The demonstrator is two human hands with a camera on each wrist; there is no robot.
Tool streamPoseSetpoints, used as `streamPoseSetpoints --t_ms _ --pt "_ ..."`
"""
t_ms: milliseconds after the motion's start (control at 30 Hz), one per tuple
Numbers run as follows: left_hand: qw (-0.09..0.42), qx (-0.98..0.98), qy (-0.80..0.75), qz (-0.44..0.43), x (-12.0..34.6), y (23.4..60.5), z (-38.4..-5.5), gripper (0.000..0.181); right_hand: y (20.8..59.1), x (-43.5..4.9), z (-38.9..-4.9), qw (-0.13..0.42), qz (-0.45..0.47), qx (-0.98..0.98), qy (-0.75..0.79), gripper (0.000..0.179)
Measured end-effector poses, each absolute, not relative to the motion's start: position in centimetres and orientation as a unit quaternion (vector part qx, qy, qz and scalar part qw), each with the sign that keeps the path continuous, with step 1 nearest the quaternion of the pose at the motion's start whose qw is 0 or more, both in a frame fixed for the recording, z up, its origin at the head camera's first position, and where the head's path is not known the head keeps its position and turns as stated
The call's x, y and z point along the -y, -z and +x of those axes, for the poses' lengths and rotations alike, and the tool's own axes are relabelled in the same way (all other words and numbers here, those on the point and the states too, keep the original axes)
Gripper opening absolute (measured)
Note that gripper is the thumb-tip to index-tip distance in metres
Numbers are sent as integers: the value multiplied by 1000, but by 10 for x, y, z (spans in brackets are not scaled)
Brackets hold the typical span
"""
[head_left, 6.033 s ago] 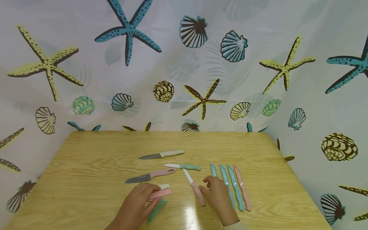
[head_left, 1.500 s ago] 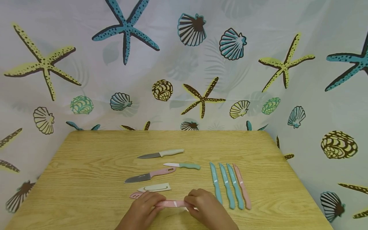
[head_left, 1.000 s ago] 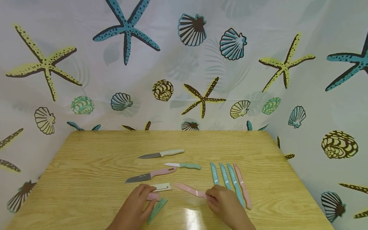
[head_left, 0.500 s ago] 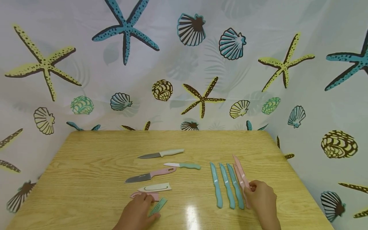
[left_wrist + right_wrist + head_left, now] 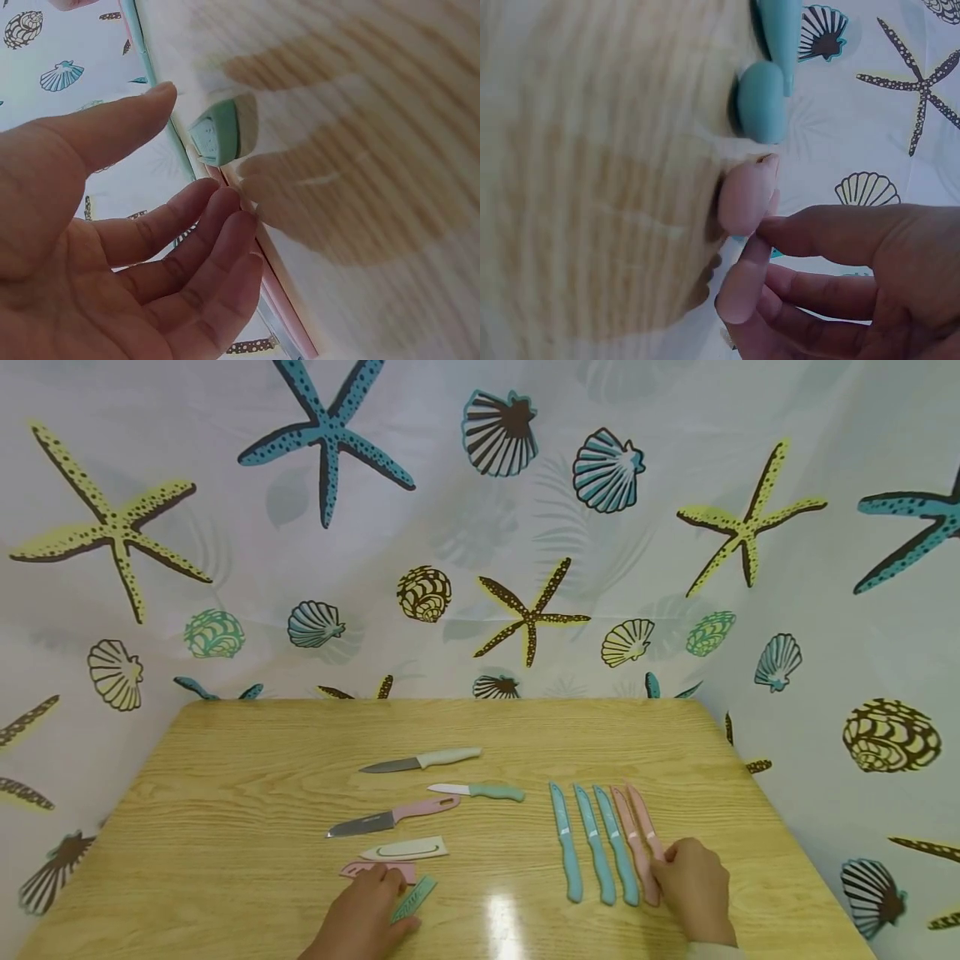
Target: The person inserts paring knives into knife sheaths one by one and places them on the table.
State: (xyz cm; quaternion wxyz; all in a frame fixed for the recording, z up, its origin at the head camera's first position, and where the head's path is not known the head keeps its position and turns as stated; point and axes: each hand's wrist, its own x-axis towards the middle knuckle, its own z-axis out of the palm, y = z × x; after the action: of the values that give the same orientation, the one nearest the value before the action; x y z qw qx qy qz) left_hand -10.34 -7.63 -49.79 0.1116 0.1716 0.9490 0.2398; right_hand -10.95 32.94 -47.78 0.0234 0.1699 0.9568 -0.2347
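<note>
While holding left hand loose-fingered over pink sheath, near green sheath, can't tell if touching either. Further right on surface, past three blue knives and inner pink knife, pinches outermost pink knife by handle with right hand, at row's right end.
</note>
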Motion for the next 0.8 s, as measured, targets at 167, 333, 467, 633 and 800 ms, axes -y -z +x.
streamPoseSetpoints --t_ms 167,333,467,633,800 --pt "119 -946 -243 178 75 496 -104 36 481 -334 -111 14 162 -962 220 17" --pt "116 -944 -237 198 76 498 -105 36 483 -334 -112 12 162 -962 219 19" --pt "112 -943 -232 209 76 498 -105 34 483 -334 -113 19 165 -962 215 17" --pt "112 -945 -227 207 73 496 -106 33 483 -334 -115 21 166 -963 209 17" --pt "113 -946 -225 203 72 498 -105 36 479 -330 -114 11 162 -968 189 39"
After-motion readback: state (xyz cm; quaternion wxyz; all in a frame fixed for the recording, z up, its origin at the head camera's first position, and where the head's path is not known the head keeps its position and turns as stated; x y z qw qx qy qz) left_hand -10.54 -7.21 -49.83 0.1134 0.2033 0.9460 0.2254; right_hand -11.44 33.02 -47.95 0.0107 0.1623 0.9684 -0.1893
